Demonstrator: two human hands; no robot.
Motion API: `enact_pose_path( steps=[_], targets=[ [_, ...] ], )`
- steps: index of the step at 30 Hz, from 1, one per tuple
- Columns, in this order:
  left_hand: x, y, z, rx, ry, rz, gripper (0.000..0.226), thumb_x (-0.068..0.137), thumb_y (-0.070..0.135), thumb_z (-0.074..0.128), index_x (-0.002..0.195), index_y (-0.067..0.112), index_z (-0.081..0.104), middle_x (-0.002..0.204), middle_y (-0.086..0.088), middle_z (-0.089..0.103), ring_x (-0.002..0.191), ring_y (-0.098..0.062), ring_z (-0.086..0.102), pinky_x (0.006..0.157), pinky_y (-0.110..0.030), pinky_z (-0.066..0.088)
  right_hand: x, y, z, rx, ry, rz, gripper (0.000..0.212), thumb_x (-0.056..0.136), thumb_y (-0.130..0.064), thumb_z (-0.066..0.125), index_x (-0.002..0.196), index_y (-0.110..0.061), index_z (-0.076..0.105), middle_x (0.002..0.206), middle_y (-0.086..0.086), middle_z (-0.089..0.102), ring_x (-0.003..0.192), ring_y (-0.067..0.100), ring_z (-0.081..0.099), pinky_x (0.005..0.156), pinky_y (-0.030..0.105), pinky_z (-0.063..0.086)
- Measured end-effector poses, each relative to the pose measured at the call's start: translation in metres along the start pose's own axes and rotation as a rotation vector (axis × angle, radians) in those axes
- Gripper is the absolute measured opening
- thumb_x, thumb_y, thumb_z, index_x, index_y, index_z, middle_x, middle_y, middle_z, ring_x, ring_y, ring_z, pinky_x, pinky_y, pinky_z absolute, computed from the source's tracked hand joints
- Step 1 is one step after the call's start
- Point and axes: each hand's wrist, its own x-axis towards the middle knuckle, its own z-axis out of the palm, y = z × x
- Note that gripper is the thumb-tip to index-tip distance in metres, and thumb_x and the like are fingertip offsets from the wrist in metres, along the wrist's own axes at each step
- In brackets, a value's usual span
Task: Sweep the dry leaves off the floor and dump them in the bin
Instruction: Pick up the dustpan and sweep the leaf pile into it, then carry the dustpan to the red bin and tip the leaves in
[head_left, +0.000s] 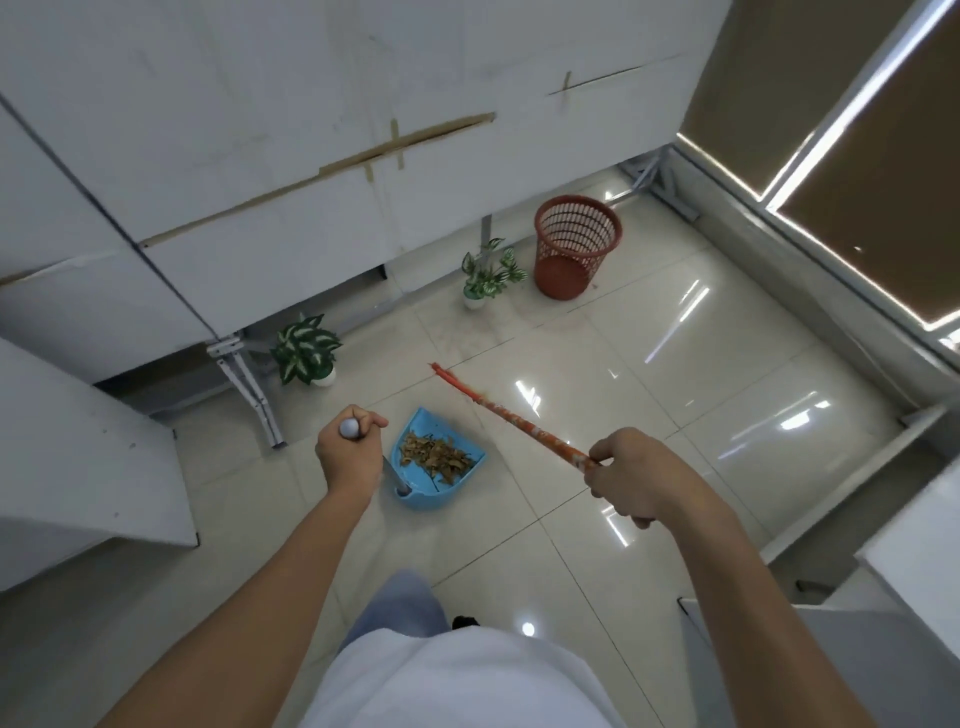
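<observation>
The left hand (347, 449) is gripping the knob of the dustpan (415, 500) handle, fingers curled round it. The right hand (631, 480) is clutching the one broom (514, 413). One heap of dry leaves (434, 453) is lying in the pan, well apart from the single bin (576, 244). The leaves are probably weighing little and spilling easily, so the handle is likely offering the steadiest hold. Two plants (306, 348) are standing nearby.

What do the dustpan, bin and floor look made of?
The dustpan looks like smooth moulded plastic, matte blue. The bin seems plastic too: reddish-brown, with a moulded lattice wall. The floor is probably glazed tile, given the grout lines and sharp reflections.
</observation>
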Motion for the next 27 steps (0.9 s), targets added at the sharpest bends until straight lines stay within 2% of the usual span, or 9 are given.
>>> enact_pose_path(
  steps=[10, 19, 23, 27],
  targets=[
    [0.022, 0.067, 0.094, -0.059, -0.175, 0.094, 0.042, 0.08, -0.019, 0.048, 0.057, 0.014, 0.035, 0.07, 0.001, 0.064, 0.074, -0.009, 0.062, 0.069, -0.014, 0.045, 0.028, 0.04, -0.063, 0.227, 0.129, 0.122, 0.02, 0.089, -0.016, 0.05, 0.094, -0.008, 0.068, 0.09, 0.017, 0.073, 0.05, 0.021, 0.053, 0.045, 0.026, 0.045],
    [0.044, 0.121, 0.179, -0.082, -0.248, 0.108, 0.042, 0.081, -0.017, 0.046, 0.056, 0.015, 0.038, 0.069, 0.0, 0.063, 0.073, -0.012, 0.059, 0.075, -0.019, 0.044, 0.088, 0.057, -0.114, 0.45, 0.189, 0.257, 0.02, 0.093, -0.009, 0.05, 0.096, 0.003, 0.065, 0.09, 0.018, 0.072, 0.051, 0.02, 0.051, 0.044, 0.024, 0.043],
    [0.058, 0.134, 0.213, -0.07, -0.235, 0.112, 0.045, 0.081, -0.016, 0.048, 0.054, 0.018, 0.04, 0.073, -0.003, 0.065, 0.076, -0.016, 0.061, 0.072, -0.019, 0.043, 0.126, 0.063, -0.132, 0.538, 0.223, 0.331, 0.018, 0.094, -0.01, 0.055, 0.096, 0.004, 0.065, 0.08, 0.016, 0.07, 0.052, 0.019, 0.051, 0.045, 0.025, 0.043],
    [0.071, 0.148, 0.247, -0.055, -0.245, 0.116, 0.046, 0.082, -0.015, 0.049, 0.053, 0.021, 0.043, 0.078, -0.006, 0.068, 0.081, -0.017, 0.063, 0.078, -0.025, 0.046, 0.157, 0.074, -0.147, 0.588, 0.253, 0.355, 0.02, 0.094, -0.011, 0.055, 0.094, 0.006, 0.066, 0.073, 0.014, 0.064, 0.052, 0.018, 0.051, 0.045, 0.025, 0.043]
  ],
)
